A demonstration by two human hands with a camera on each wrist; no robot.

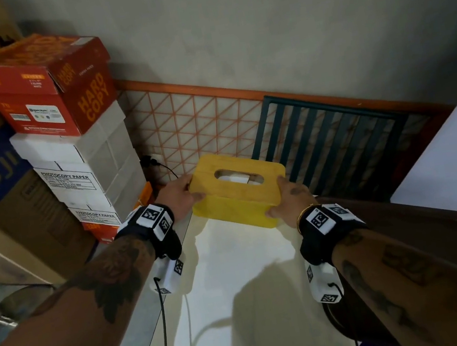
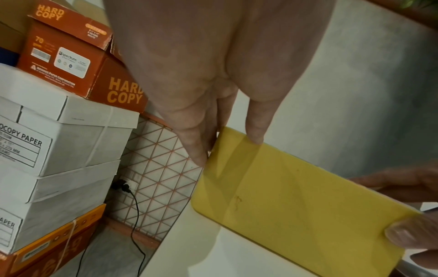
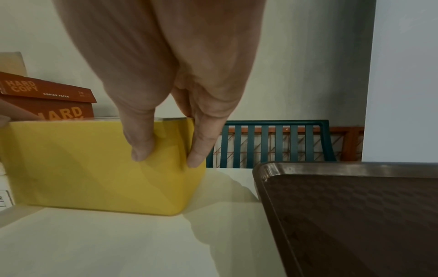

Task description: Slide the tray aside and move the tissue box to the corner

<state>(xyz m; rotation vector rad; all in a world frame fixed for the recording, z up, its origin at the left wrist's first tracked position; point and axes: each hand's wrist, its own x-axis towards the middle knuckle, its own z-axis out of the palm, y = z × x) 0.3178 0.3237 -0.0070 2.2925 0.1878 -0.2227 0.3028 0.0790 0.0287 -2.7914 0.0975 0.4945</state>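
Observation:
The yellow tissue box [image 1: 235,213] with a wooden slotted lid is at the far left corner of the white table [image 1: 240,290]. Whether its base is fully down I cannot tell. My left hand [image 1: 178,194] grips its left end, thumb on the front face and fingers behind [image 2: 225,148]. Gripping the right end is my right hand [image 1: 291,201], thumb on the front and fingers round the corner [image 3: 169,157]. The tissue box [image 2: 296,202] [image 3: 83,168] fills both wrist views. The brown tray [image 1: 437,214] [image 3: 331,168] lies to the right, partly under my right forearm.
Stacked copy-paper boxes [image 1: 74,155] stand on the floor left of the table. An orange lattice panel [image 1: 184,126] and a dark green slatted frame [image 1: 329,139] line the wall behind. A plug and cable [image 2: 128,189] hang by the corner. A pale panel [image 1: 456,142] rises at the right.

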